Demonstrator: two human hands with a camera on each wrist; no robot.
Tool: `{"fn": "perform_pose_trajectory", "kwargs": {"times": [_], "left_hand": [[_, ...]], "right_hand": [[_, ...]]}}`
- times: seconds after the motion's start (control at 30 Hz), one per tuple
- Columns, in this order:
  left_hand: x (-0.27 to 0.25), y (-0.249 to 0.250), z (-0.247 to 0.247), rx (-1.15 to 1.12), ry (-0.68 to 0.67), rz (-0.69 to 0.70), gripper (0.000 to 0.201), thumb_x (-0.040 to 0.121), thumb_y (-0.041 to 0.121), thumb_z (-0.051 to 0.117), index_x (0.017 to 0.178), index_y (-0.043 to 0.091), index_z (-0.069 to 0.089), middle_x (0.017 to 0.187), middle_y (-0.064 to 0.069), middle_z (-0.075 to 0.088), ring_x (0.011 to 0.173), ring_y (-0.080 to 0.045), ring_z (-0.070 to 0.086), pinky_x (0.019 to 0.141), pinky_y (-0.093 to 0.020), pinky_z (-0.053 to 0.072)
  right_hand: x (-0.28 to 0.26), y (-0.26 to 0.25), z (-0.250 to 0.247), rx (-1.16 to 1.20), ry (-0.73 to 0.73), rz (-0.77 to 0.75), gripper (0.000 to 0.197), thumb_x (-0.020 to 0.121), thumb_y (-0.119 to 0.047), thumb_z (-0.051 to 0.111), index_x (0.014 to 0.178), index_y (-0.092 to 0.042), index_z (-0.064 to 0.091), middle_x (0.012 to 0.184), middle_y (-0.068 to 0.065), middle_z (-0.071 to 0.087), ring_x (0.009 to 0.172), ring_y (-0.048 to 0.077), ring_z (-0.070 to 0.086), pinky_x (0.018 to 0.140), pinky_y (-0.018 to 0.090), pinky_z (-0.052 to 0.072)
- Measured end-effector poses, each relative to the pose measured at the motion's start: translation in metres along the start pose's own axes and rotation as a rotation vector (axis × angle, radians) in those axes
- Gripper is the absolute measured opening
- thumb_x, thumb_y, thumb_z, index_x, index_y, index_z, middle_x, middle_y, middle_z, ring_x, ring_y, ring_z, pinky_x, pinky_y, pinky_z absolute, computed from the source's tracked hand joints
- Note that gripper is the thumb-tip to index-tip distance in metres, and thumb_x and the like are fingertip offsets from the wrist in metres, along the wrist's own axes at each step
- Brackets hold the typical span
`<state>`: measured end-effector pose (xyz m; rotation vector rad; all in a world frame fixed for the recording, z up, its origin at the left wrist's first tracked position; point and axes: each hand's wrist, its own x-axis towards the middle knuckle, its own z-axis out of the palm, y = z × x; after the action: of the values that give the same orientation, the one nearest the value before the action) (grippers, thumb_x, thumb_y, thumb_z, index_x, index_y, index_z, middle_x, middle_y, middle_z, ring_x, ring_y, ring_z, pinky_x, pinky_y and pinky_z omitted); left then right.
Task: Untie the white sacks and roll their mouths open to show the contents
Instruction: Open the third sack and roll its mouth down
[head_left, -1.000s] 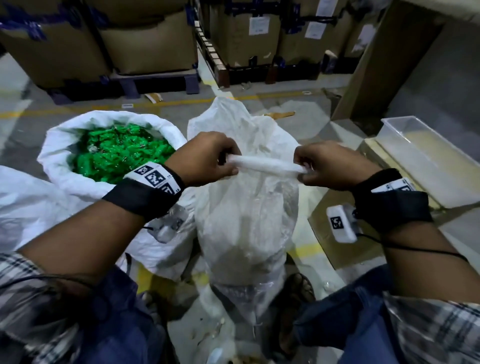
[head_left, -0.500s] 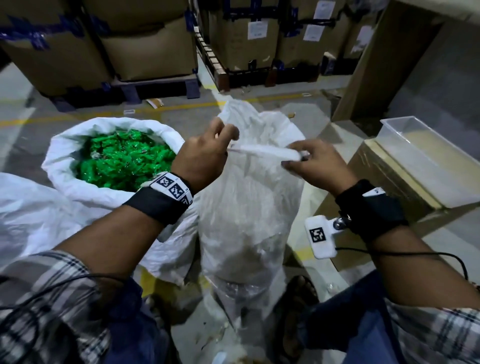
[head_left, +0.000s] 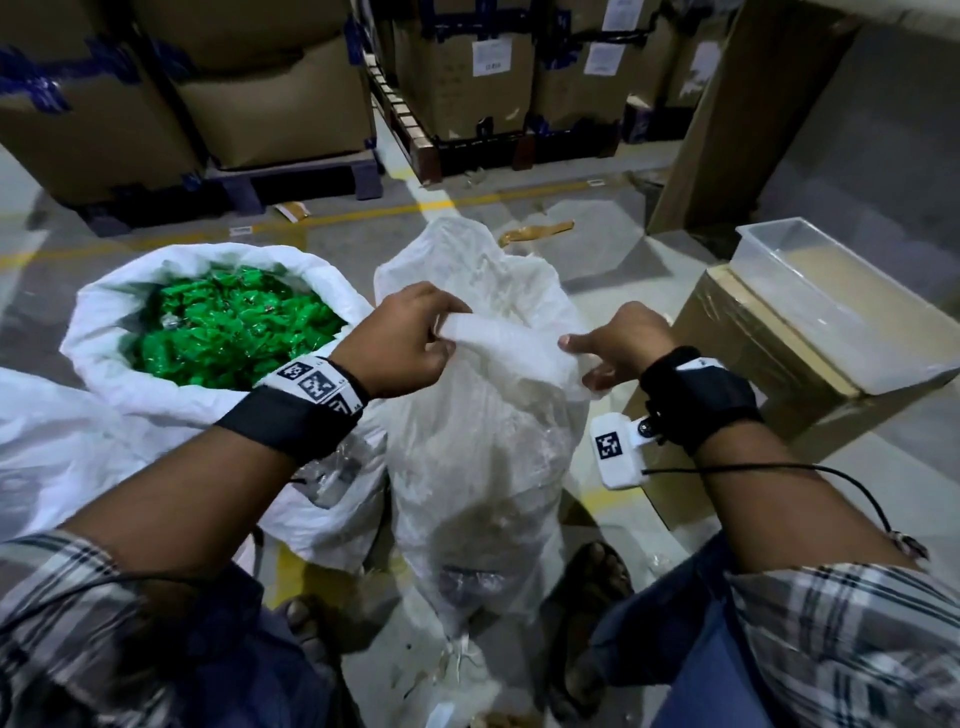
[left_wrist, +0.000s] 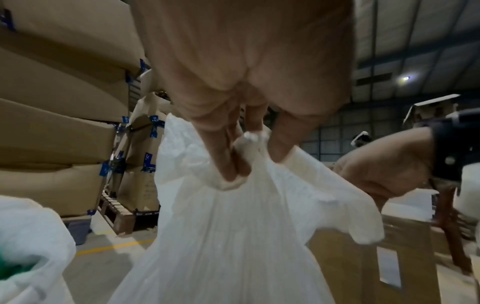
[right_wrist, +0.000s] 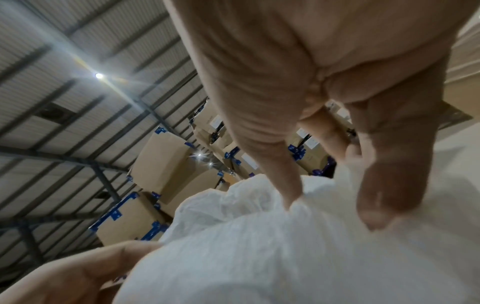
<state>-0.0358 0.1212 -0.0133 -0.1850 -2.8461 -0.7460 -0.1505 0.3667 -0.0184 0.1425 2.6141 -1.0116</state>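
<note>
To your left, the open sack (head_left: 208, 332) of green packets presses against the white sack (head_left: 483, 441) you hold, leaving no gap between them. On your right, a cardboard box (head_left: 727, 364) topped by a clear tub (head_left: 831, 291) stands near. Bare floor (head_left: 597, 249) lies open beyond the sack, before the pallets (head_left: 311, 176).

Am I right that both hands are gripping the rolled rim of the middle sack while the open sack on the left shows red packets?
Not quite: the packets in the open sack are green, as the head view shows. Both the left hand and right hand do grip the middle sack at its rolled rim.
</note>
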Motion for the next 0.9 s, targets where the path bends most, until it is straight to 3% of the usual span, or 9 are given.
{"fn": "perform_pose_trajectory", "kwargs": {"times": [0.07, 0.2, 0.37, 0.47, 0.57, 0.63, 0.7, 0.77, 0.9], "left_hand": [[-0.004, -0.005, -0.002, -0.063, -0.064, -0.028, 0.042, 0.089, 0.031, 0.074, 0.127, 0.019, 0.066, 0.113, -0.003, 0.057, 0.104, -0.017, 0.059, 0.095, -0.03, 0.051], [-0.007, -0.017, -0.008, -0.014, -0.061, 0.029, 0.034, 0.083, 0.025, 0.081, 0.115, 0.018, 0.072, 0.104, -0.003, 0.06, 0.095, -0.018, 0.061, 0.09, -0.036, 0.055], [-0.002, -0.03, -0.015, 0.167, 0.038, 0.033, 0.02, 0.081, 0.021, 0.082, 0.092, 0.011, 0.068, 0.089, -0.002, 0.06, 0.087, -0.03, 0.062, 0.077, -0.039, 0.051], [0.0, -0.04, -0.016, 0.268, 0.147, -0.013, 0.022, 0.086, 0.031, 0.074, 0.095, 0.014, 0.062, 0.092, -0.005, 0.061, 0.087, -0.033, 0.061, 0.071, -0.043, 0.051], [0.001, -0.042, -0.013, 0.498, 0.246, -0.004, 0.022, 0.089, 0.04, 0.064, 0.094, 0.021, 0.054, 0.089, -0.001, 0.061, 0.078, -0.035, 0.062, 0.052, -0.034, 0.041], [0.002, -0.038, -0.01, 0.635, 0.234, 0.05, 0.02, 0.087, 0.039, 0.063, 0.093, 0.022, 0.054, 0.085, -0.002, 0.061, 0.078, -0.034, 0.06, 0.051, -0.033, 0.037], [0.0, -0.033, -0.003, 0.709, 0.197, 0.137, 0.016, 0.083, 0.032, 0.064, 0.092, 0.02, 0.058, 0.087, -0.005, 0.061, 0.082, -0.034, 0.057, 0.061, -0.038, 0.039], [-0.001, -0.031, 0.005, 0.758, 0.175, 0.195, 0.013, 0.082, 0.027, 0.062, 0.093, 0.02, 0.06, 0.097, -0.004, 0.062, 0.087, -0.032, 0.054, 0.07, -0.041, 0.037], [-0.003, -0.037, 0.006, 0.698, 0.071, 0.183, 0.02, 0.08, 0.019, 0.057, 0.1, 0.018, 0.059, 0.102, -0.002, 0.066, 0.087, -0.032, 0.056, 0.069, -0.041, 0.041]], "right_hand": [[0.004, 0.001, -0.002, 0.043, -0.024, 0.045, 0.033, 0.078, -0.013, 0.086, 0.071, 0.001, 0.057, 0.054, 0.012, 0.064, 0.036, 0.019, 0.061, 0.038, 0.021, 0.048], [0.003, -0.003, 0.003, 0.33, -0.153, 0.081, 0.011, 0.094, 0.003, 0.064, 0.085, 0.001, 0.057, 0.08, 0.021, 0.06, 0.06, 0.029, 0.063, 0.076, 0.044, 0.063], [0.005, -0.013, -0.016, 1.348, -0.349, 0.259, 0.023, 0.105, 0.001, 0.032, 0.117, 0.007, 0.051, 0.12, 0.027, 0.058, 0.109, 0.04, 0.062, 0.102, 0.05, 0.048], [0.0, -0.011, -0.029, 1.678, -0.465, 0.324, 0.03, 0.092, 0.011, 0.033, 0.106, 0.022, 0.057, 0.114, 0.038, 0.064, 0.098, 0.051, 0.066, 0.087, 0.054, 0.054], [0.001, -0.012, -0.019, 1.465, -0.391, 0.273, 0.063, 0.072, 0.012, 0.028, 0.129, 0.015, 0.055, 0.123, 0.032, 0.063, 0.102, 0.045, 0.067, 0.072, 0.048, 0.056], [-0.001, -0.016, -0.007, 1.177, -0.158, 0.191, 0.056, 0.087, 0.005, 0.029, 0.138, 0.002, 0.051, 0.134, 0.023, 0.06, 0.115, 0.041, 0.063, 0.069, 0.046, 0.056], [-0.002, -0.015, 0.003, 0.669, 0.186, -0.038, 0.033, 0.101, -0.023, 0.042, 0.131, -0.01, 0.051, 0.128, 0.018, 0.06, 0.109, 0.036, 0.062, 0.069, 0.04, 0.054], [0.003, -0.004, 0.006, 0.035, 0.347, -0.278, 0.045, 0.096, -0.046, 0.058, 0.124, -0.01, 0.055, 0.123, 0.019, 0.056, 0.115, 0.035, 0.056, 0.087, 0.039, 0.047], [0.013, 0.009, 0.001, -0.371, 0.338, -0.28, 0.024, 0.089, -0.027, 0.066, 0.103, -0.007, 0.071, 0.114, 0.021, 0.06, 0.108, 0.038, 0.059, 0.094, 0.037, 0.048]]}}
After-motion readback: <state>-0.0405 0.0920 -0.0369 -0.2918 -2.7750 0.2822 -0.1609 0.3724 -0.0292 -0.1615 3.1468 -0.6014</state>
